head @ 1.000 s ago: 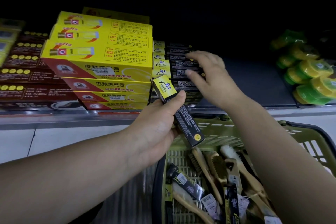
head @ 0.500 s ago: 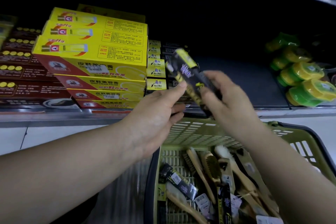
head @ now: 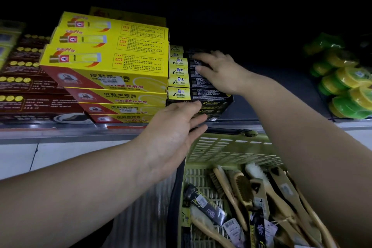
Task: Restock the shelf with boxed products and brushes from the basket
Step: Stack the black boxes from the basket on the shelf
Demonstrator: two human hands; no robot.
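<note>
The black box stack sits on the shelf just right of the yellow boxes. Each box lies long axis left-right, yellow end to the left. I count about six yellow ends down the stack, though the top ones are dim.

Right hand is on the stack's upper boxes, fingers spread flat over them, thumb on the front face, pressing more than gripping. Left hand is open and flat, fingertips against the stack's bottom front edge, holding nothing. So both hands are already touching it, the right higher up.

The basket is directly below. It looks like roughly six wooden brushes are left in it, plus a couple of black packs, overlapping, so that's a rough count.
</note>
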